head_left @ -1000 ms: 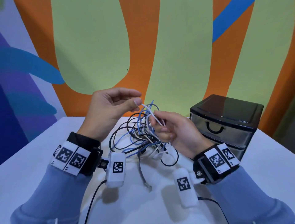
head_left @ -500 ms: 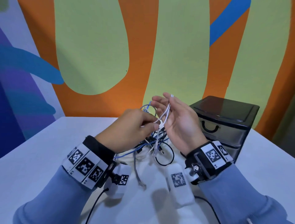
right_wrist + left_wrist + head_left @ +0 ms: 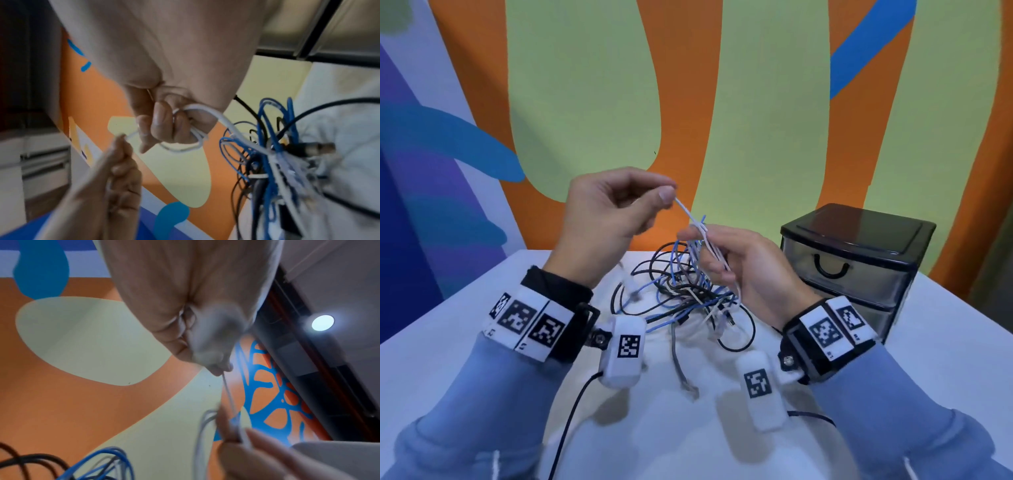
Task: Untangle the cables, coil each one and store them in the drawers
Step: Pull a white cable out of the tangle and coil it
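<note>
Nearest the camera, at the lower middle of the head view, a grey cable end point(image 3: 690, 390) trails loose on the white bench point(image 3: 465, 308). Just above it, mid-frame, the tangle of cables point(image 3: 681, 294), black, blue and white, lies knotted on the bench between the two wrists.

The right hand point(image 3: 743, 270), right of centre, has its fingers curled round a few loops of the white cable point(image 3: 688, 212); the right wrist view shows those loops wound about the fingers. The left hand point(image 3: 613, 212), higher and left of centre, pinches the cable's free run between thumb and forefinger, drawing it taut up and left.

Farther back at right, the drawer unit point(image 3: 856, 274) stands with both drawers closed.

I judge the task barely begun: one cable is being coiled while still caught in the tangle, and nothing is stored.

Half a second ago the hands were close together at mid-frame, the right palm more open; now the left has lifted away, stretching the white strand.
</note>
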### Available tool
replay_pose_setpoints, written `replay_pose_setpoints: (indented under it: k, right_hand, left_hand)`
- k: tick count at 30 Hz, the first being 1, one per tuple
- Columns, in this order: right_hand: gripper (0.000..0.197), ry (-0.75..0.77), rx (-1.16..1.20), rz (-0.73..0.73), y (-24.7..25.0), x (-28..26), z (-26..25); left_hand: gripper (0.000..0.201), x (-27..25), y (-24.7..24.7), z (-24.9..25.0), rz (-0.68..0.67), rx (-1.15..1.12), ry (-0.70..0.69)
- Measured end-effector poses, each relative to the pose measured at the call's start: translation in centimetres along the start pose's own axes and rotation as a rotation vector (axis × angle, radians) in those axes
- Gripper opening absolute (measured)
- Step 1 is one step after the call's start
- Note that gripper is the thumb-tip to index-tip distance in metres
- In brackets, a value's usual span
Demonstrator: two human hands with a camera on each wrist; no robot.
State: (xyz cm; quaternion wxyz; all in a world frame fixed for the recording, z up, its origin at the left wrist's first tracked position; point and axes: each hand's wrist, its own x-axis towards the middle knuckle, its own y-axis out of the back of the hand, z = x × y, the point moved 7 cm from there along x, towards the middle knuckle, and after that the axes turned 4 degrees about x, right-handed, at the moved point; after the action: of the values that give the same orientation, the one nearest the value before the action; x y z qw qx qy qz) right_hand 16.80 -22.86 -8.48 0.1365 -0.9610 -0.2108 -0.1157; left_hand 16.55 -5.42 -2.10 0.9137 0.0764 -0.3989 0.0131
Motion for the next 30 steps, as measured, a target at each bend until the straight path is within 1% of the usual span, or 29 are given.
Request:
replay_pose_setpoints:
  k: [1,3,6,8,9,10,12,14,16,18,20,21,23,25,26,28,30]
  right_hand:
    - [0.031,-0.018,0.068,-0.041,-0.3,-0.1,-0.2]
    - [0.026,-0.058,0.198,-0.112,-0.8,-0.3,-0.5]
    - [0.026,-0.095,0.362,-0.176,-1.1,-0.6,-0.7]
    - [0.029,-0.086,0.421,-0.192,-1.0,-0.6,-0.8]
    - [0.03,-0.08,0.438,-0.191,-0.9,-0.6,-0.9]
    - [0.031,-0.073,0.448,-0.181,-0.9,-0.5,-0.8]
    - [0.031,-0.043,0.436,-0.137,-0.7,-0.1,-0.5]
    - [0.03,-0.007,0.409,-0.082,-0.7,0.1,-0.1]
    - [0.031,0.027,0.371,-0.029,-0.5,0.3,0.2]
    - [0.031,0.074,0.296,0.062,0.2,0.4,0.1]
    - [0.032,0.129,0.205,0.172,1.2,0.4,-0.2]
    - [0.032,0.152,0.151,0.219,1.6,0.3,-0.3]
    - [0.034,0.184,0.038,0.28,2.2,0.3,-0.5]
    - [0.036,0.208,-0.053,0.307,2.3,0.2,-0.5]
    - [0.036,0.222,-0.089,0.315,2.2,0.2,-0.5]
    - [0.038,0.254,-0.198,0.347,2.2,0.0,-0.7]
    - [0.039,0.291,-0.37,0.408,2.5,-0.2,-0.9]
  left_hand:
    - [0.009,0.2,0.5,-0.3,0.038,0.023,-0.011]
    - [0.005,0.0,0.4,-0.6,0.051,0.093,-0.04]
    - [0.004,-0.4,-0.9,-1.0,-0.028,0.241,-0.101]
    - [0.008,-0.7,-1.9,-0.9,-0.08,0.376,-0.172]
    - [0.01,-0.8,-2.4,-0.9,-0.083,0.431,-0.196]
    - [0.01,-0.9,-2.7,-1.0,-0.076,0.458,-0.193]
    - [0.008,-1.1,-3.3,-1.6,-0.092,0.408,-0.105]
    - [0.01,-1.5,-4.1,-2.1,-0.147,0.308,0.019]
    - [0.01,-1.9,-4.5,-2.3,-0.175,0.154,0.142]
    - [0.013,-2.2,-4.7,-2.6,-0.187,-0.037,0.279]
    - [0.021,-2.2,-4.8,-2.9,-0.175,-0.133,0.373]
    - [0.023,-2.2,-4.9,-2.8,-0.17,-0.153,0.398]
    - [0.024,-2.3,-5.3,-2.7,-0.189,-0.131,0.388]
    - [0.039,-2.5,-5.7,-2.7,-0.221,-0.074,0.342]
    - [0.045,-2.6,-5.8,-2.9,-0.216,-0.055,0.327]
    - [0.047,-2.6,-5.5,-3.2,-0.179,-0.028,0.314]
    - [0.045,-2.5,-5.3,-3.1,-0.15,-0.015,0.308]
